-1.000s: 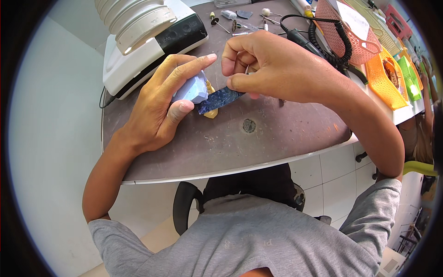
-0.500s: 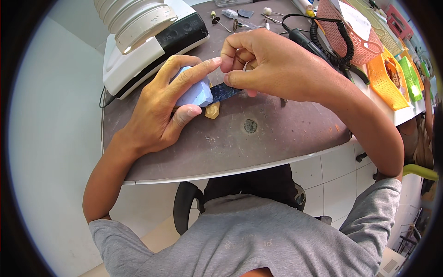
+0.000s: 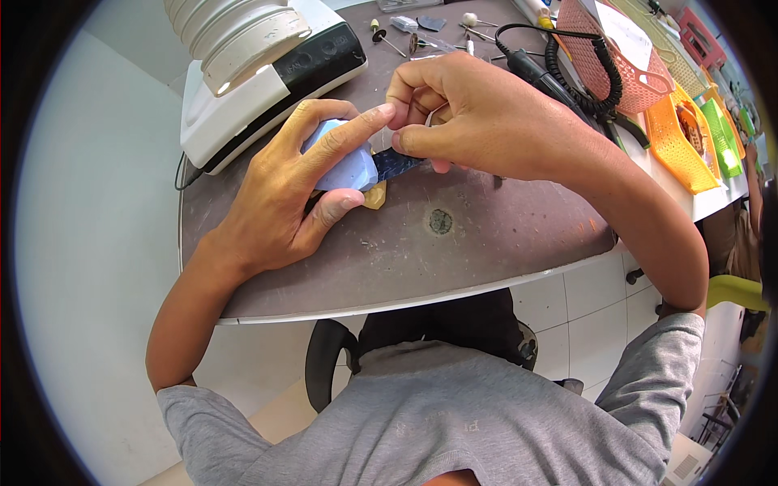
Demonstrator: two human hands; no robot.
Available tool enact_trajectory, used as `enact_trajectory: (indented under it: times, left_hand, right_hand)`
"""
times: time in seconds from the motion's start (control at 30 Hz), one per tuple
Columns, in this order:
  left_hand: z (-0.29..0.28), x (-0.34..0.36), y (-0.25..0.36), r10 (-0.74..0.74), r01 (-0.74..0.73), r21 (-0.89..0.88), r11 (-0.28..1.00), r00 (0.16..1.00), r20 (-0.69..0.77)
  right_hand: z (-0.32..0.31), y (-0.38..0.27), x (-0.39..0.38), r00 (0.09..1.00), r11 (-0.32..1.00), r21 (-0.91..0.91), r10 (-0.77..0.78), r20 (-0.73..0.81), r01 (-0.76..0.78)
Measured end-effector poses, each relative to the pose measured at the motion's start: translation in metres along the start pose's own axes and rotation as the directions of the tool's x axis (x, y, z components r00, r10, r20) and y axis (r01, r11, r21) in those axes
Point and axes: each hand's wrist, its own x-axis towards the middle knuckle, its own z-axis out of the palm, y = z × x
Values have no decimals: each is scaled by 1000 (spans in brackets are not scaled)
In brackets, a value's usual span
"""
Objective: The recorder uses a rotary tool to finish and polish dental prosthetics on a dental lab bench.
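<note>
My left hand (image 3: 279, 194) holds a pale blue block (image 3: 350, 172) with trimmed, faceted edges, which looks like a plaster dental cast. The fingers lie over its top and the thumb presses along its near side. Beneath it, partly hidden, is a yellow plaster-like piece (image 3: 375, 197). A thin dark blue strip (image 3: 395, 162), like marking paper, runs in between the two pieces from the right. My right hand (image 3: 486, 121) pinches the strip's outer end between thumb and fingers. The tips of both hands are close together or touching above it.
A white-and-black machine (image 3: 271, 89) with a ribbed hose (image 3: 243, 40) stands at the far left. Several small rotary bits (image 3: 389, 40) lie at the back. A black handpiece (image 3: 539, 73) with a coiled cord (image 3: 596, 93) sits beside a pink basket (image 3: 620, 61). Farther right is an orange basket (image 3: 689, 150).
The blue block and my left hand have shifted slightly right, covering more of the yellow piece. Less of the strip shows. My right hand has barely moved.
</note>
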Motion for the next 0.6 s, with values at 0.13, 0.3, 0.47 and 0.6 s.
enact_trajectory:
  times: [0.13, 0.3, 0.47, 0.6]
  left_hand:
    - [-3, 2, 4, -14, 14, 8, 1000, 1000, 27]
    - [-7, 4, 5, -109, 84, -184, 979, 985, -131]
    - [-19, 4, 11, -388, 363, -355, 862, 922, 2]
    - [-30, 9, 11, -466, 505, -402, 763, 862, 199]
  right_hand:
    - [0, -3, -2, 996, 996, 4, 89, -15, -89]
    - [0, 4, -1, 972, 976, -206, -108, -210, 63]
    - [2, -9, -3, 979, 972, -235, -72, -191, 26]
    - [10, -10, 1, 991, 968, -246, -85, -106, 57]
